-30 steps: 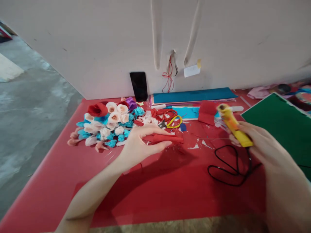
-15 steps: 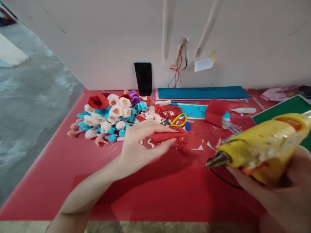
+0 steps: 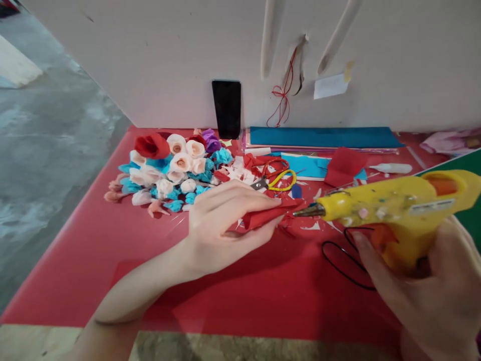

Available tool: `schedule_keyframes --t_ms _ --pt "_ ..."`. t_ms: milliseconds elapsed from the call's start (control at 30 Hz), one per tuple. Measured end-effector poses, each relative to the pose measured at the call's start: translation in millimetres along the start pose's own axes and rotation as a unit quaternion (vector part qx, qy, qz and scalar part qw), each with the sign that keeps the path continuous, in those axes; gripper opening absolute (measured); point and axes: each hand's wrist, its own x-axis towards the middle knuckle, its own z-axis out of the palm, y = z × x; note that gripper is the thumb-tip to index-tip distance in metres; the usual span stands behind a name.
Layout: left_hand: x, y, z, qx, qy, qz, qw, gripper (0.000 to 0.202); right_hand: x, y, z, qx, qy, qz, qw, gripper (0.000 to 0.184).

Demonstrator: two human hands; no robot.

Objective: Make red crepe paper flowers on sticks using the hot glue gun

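Observation:
My left hand (image 3: 221, 220) pinches a folded strip of red crepe paper (image 3: 268, 215) just above the red table cover (image 3: 112, 240). My right hand (image 3: 424, 286) grips a yellow hot glue gun (image 3: 394, 205), a finger lying on its orange trigger. The gun's metal nozzle (image 3: 304, 211) points left and sits right at the free tip of the red paper. A black cord (image 3: 340, 260) loops on the table under the gun.
A heap of paper roses (image 3: 169, 170) in white, blue, red and purple lies at the back left. Yellow-handled scissors (image 3: 276, 181), red scraps, blue paper sheets (image 3: 323, 136), a white glue bottle (image 3: 389, 168), a black phone (image 3: 226, 108) against the wall and a green sheet (image 3: 471, 163) lie around.
My right hand has lifted the glue gun from the table, turned it and brought its nozzle left to the red paper. My left hand has kept its hold on the paper.

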Motion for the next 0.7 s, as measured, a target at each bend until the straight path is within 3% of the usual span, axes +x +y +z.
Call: schedule_keyframes --t_ms 333,500,700 --pt "1.0 1.3 0.8 -0.004 -0.012 0.005 1.000 0.021 -2.0 3.3 2.4 0.021 -0.012 -0.004 1.000 0.038" --pt "2.8 -1.5 3.9 -0.011 0.023 0.051 0.998 0.019 1.8 6.1 6.9 0.050 0.043 -0.047 0.997 0.044" --pt "3.5 -1.3 3.6 -0.019 0.021 0.053 0.998 0.018 2.4 5.4 5.7 0.024 0.046 -0.034 0.998 0.046"
